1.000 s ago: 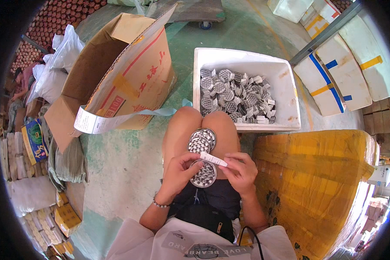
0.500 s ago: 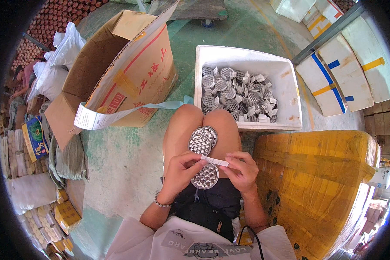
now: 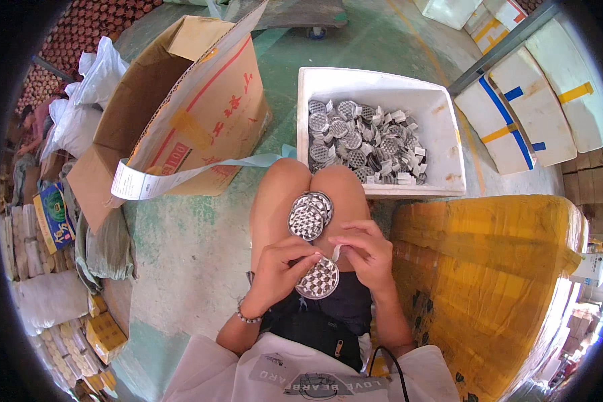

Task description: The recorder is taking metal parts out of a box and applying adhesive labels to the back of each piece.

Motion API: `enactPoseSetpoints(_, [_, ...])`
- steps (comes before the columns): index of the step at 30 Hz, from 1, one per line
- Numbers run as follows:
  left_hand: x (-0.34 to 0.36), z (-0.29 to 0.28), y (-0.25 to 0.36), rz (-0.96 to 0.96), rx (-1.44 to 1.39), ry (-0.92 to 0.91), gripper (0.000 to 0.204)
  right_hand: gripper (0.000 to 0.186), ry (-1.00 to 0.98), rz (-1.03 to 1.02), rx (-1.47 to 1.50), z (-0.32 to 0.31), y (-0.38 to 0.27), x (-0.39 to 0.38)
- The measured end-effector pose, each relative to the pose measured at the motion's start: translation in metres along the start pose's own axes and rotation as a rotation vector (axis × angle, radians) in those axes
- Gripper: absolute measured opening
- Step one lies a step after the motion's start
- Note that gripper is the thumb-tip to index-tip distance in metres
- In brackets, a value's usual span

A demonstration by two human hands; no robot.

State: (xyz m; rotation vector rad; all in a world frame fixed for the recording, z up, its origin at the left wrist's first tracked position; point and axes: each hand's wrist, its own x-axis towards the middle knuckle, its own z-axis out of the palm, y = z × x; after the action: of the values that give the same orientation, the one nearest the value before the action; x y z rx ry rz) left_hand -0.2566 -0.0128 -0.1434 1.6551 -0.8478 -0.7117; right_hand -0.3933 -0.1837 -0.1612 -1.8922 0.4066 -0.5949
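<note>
A round silver metal disc with a raised checkered pattern [image 3: 319, 279] hangs above my lap, its upper left edge pinched between the thumb and fingers of my left hand [image 3: 279, 265]. At the top of that disc, a narrow white label strip [image 3: 336, 252] stands on end, gripped by the fingertips of my right hand [image 3: 364, 253]. Two or so similar discs [image 3: 307, 221] lie overlapped on my thighs, just beyond my hands. Ahead and to the right, a white foam box [image 3: 449, 157] holds a heap of such discs [image 3: 355, 137], many with white labels.
An open cardboard box [image 3: 224, 117] stands ahead on the left, with a long label ribbon [image 3: 141, 184] draped over its flap. To my right sits a large tape-wrapped yellow-brown box [image 3: 476, 268]. White foam panels [image 3: 532, 100] lean at the far right; white sacks [image 3: 80, 114] are stacked left.
The label strip, stretched flat between both hands before, now stands upright at the disc's edge. My left thumb has come down onto the disc, and the right fingers have drawn in toward it.
</note>
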Motion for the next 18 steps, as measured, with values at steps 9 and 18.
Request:
enactPoseSetpoints(9, [0.001, -0.003, 0.012, -0.044, -0.001, 0.086, 0.013, 0.026, 0.119, -0.18, 0.149, 0.007, -0.007, 0.003])
enactPoseSetpoints(18, [0.0, 0.003, 0.007, -0.111, -0.192, 0.03, 0.022, 0.026, 0.238, -0.297, -0.032, 0.011, -0.007, -0.01])
